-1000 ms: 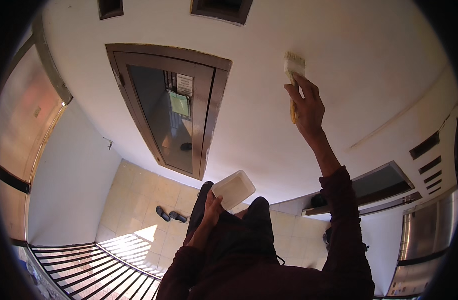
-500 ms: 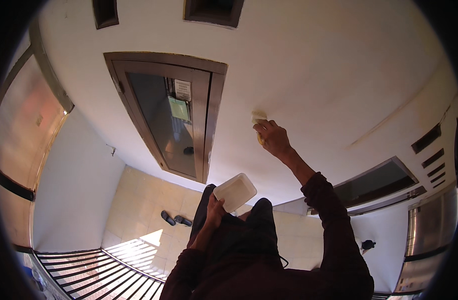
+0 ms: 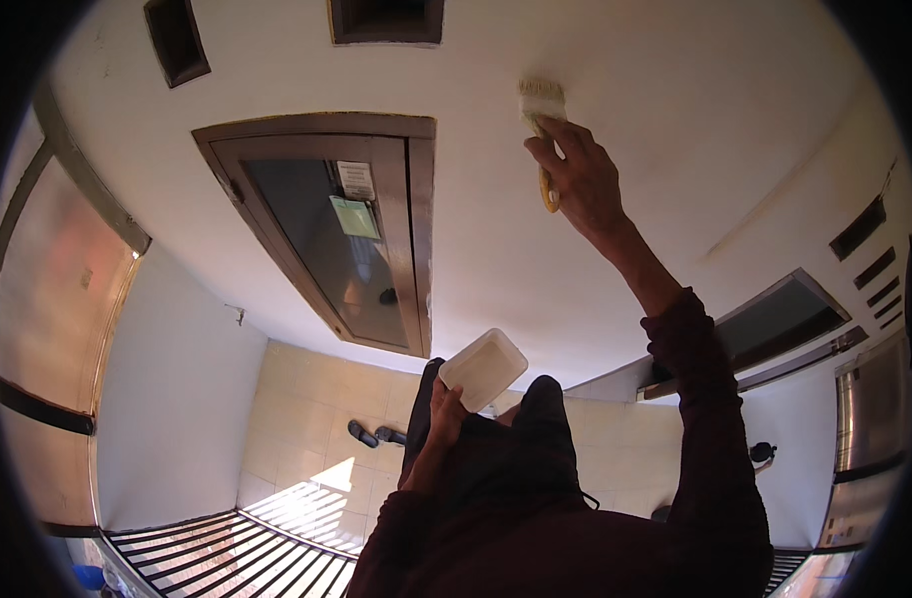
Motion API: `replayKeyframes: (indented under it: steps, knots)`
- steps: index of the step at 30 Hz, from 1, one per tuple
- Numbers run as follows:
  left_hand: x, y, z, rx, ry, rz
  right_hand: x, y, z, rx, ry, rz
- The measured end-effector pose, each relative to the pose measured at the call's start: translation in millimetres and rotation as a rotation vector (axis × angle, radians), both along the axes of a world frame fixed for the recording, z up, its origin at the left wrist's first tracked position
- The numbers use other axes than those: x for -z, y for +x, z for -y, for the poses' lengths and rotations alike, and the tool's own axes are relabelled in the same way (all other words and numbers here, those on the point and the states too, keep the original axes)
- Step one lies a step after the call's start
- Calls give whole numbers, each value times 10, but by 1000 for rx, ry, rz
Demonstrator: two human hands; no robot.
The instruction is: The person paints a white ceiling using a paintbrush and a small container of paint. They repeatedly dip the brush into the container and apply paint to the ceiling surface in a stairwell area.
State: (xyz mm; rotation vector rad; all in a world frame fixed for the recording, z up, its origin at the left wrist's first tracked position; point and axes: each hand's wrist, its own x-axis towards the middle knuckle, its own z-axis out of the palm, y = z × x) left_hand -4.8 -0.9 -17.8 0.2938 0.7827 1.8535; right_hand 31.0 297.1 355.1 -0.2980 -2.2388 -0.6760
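A paintbrush (image 3: 543,104) with a yellowish handle is gripped in my right hand (image 3: 586,177), its pale bristles pointing up against the white wall (image 3: 635,90). My right arm is stretched far up. Low in front of my body, my left hand (image 3: 446,412) grips the near-left edge of a shallow white rectangular tray (image 3: 484,369). The tray is tilted so that its inside shows, with a pale layer over its bottom.
A brown-framed window (image 3: 416,229) is set in the wall left of the brush. Dark slippers (image 3: 364,434) lie on the tiled floor (image 3: 297,399). Black railings (image 3: 217,548) run along the lower left, and another dark window (image 3: 775,324) sits at right.
My right hand has moved the paintbrush higher up the wall, and its bristles now show upright. My left hand still holds the tray. The whole view has shifted slightly.
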Motion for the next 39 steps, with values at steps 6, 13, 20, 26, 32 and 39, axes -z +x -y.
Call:
replayKeyframes:
  steps: [6, 13, 20, 26, 32, 39]
  knots:
    - [-26, -8, -2, 1, 5, -19, 1555, 127, -27, 18, -122, 261]
    - [-43, -43, 13, 10, 22, -35, 1442, 203, -118, 63, -549, 268]
    - [-277, 25, -40, -28, 20, -16, 151, 480, 43, 4, -233, -127]
    - [-471, -103, -307, -45, 136, -14, 9, 857, 648, -228, -1228, -166]
    - [-845, -76, -412, -67, 178, -1, 794, 886, 868, -13, -1476, 102]
    - [-753, -27, -484, -61, 137, -73, 1344, 804, 867, 45, -1355, 135]
